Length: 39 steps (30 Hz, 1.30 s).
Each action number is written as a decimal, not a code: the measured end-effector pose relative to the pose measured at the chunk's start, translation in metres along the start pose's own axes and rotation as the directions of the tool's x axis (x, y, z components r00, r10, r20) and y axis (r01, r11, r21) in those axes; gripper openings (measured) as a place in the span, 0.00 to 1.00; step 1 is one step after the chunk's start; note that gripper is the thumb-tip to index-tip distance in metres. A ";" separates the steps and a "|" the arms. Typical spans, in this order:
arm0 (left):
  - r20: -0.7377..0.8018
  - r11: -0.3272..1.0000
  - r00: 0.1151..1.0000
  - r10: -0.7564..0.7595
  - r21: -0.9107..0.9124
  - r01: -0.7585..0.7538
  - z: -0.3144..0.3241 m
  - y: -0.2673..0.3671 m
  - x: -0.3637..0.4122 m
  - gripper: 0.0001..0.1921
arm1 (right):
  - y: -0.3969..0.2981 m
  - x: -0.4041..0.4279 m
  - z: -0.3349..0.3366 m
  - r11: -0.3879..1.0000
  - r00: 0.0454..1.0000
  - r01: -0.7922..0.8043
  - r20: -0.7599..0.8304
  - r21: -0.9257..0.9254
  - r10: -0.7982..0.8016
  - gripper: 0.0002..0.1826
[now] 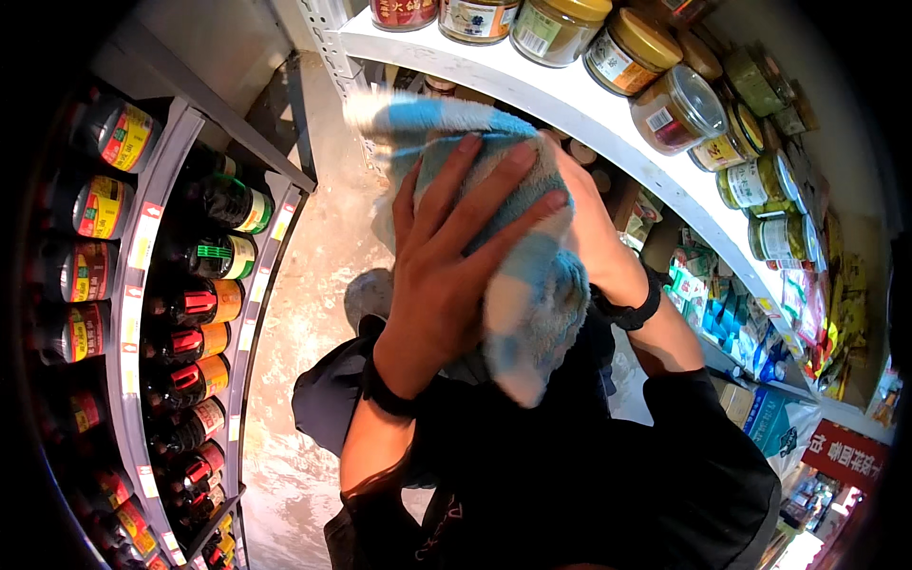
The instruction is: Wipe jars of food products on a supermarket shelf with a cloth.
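A fluffy blue-and-white checked cloth is bunched between my two hands, its far edge blurred. My left hand lies over its near side with the fingers spread and pressed into the fabric. From the right, my right hand grips the cloth from behind, and most of its fingers are hidden. Whether anything is wrapped inside the cloth cannot be told. Dark bands circle both wrists. The white shelf with jars runs just beyond the cloth.
Glass jars with gold lids and jars of green pickles line the white shelf. Bagged goods fill the level below. On the left, metal racks hold dark sauce bottles. A worn concrete floor shows between.
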<state>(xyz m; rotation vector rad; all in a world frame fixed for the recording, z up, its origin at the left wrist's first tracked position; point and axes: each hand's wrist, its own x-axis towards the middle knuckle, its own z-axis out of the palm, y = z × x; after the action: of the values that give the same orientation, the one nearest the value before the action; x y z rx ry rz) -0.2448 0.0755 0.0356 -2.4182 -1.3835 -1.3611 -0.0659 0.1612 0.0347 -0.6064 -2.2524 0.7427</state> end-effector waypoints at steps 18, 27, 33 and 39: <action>0.112 0.441 0.765 -0.634 -0.761 0.476 0.029 -0.011 -0.021 0.22 | 0.016 -0.012 0.007 0.988 0.987 -0.121 0.114 0.093 0.110 0.51; 0.006 0.226 0.561 -0.828 -0.912 0.343 0.018 -0.017 -0.015 0.13 | 0.007 -0.002 0.002 0.997 1.000 0.013 0.002 0.075 -0.013 0.48; 0.332 -0.326 0.538 -0.775 -0.939 0.110 0.022 -0.006 -0.017 0.16 | -0.004 -0.002 -0.002 0.911 0.970 -0.170 -0.096 0.375 0.221 0.48; -0.149 0.714 0.754 -0.639 -0.480 0.510 0.092 -0.030 -0.091 0.22 | -0.010 0.004 -0.001 0.931 0.993 -0.018 -0.106 0.365 0.060 0.50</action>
<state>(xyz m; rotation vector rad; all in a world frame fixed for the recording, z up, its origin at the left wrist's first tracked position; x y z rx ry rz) -0.2246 0.0706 -0.0952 -1.8579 -2.0394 -2.2717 -0.0701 0.1564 0.0433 -0.4996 -1.9334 1.0853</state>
